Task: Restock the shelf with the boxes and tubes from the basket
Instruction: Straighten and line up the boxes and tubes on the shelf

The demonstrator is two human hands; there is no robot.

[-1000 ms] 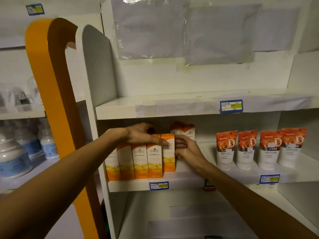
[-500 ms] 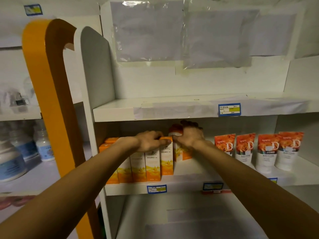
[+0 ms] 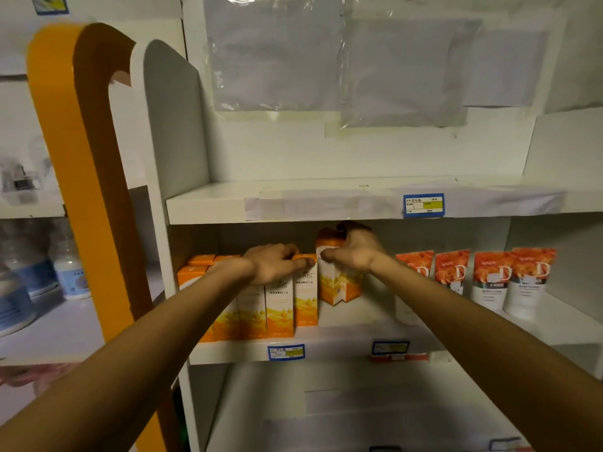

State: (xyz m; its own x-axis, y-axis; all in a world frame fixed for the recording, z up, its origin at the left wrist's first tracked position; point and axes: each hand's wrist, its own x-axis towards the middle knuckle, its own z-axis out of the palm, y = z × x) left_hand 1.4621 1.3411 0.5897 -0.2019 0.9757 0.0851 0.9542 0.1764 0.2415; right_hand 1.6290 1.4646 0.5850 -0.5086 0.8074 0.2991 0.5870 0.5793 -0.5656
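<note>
Right hand [image 3: 357, 252] grips an orange box [image 3: 336, 278] on the shelf [image 3: 359, 347] (left hand [image 3: 277, 264] lies flat-fingered, steadying the box row [image 3: 274, 308]); next, probably slide it flush.

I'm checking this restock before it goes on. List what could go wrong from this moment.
1. The orange box gripped by the right hand is tilted behind the front row; set down like that, it may tip over.
2. The left hand rests on the row of orange boxes near the shelf edge; a nudge could push one off.
3. The right forearm passes close to the rose-print tubes and might knock one.
</note>
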